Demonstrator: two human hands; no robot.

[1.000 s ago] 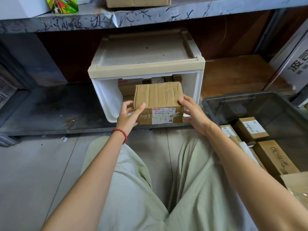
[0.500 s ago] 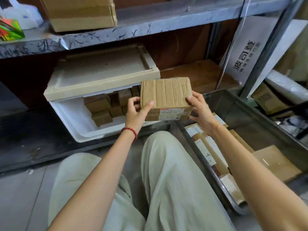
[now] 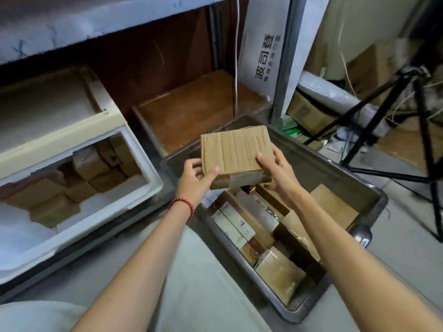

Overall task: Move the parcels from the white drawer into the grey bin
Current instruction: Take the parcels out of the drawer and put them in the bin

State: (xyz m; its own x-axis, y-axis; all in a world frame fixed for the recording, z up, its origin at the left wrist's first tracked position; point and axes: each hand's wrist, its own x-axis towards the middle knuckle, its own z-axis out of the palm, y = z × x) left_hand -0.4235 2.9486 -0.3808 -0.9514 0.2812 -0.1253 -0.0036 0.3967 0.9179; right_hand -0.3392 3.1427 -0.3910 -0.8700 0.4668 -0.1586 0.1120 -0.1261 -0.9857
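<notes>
A brown taped cardboard parcel (image 3: 236,152) with a white label on its near side hangs above the far end of the grey bin (image 3: 376,204). My left hand (image 3: 195,180) grips its left edge, thumb on top. My right hand (image 3: 275,176) grips its right near corner. Several parcels (image 3: 239,226) lie inside the bin. The white drawer (image 3: 143,185) stands open at the left, and several brown parcels (image 3: 93,168) are stacked in it.
A metal shelf post (image 3: 282,68) and a white printed sheet (image 3: 266,51) rise behind the bin. A black tripod (image 3: 422,130) stands at the right. A wooden board (image 3: 191,111) lies on the low shelf. My trousered legs (image 3: 203,283) fill the foreground.
Both hands carried the parcel from the drawer's front rightwards to a spot over the bin. The view swung right, so the drawer now sits at the left edge.
</notes>
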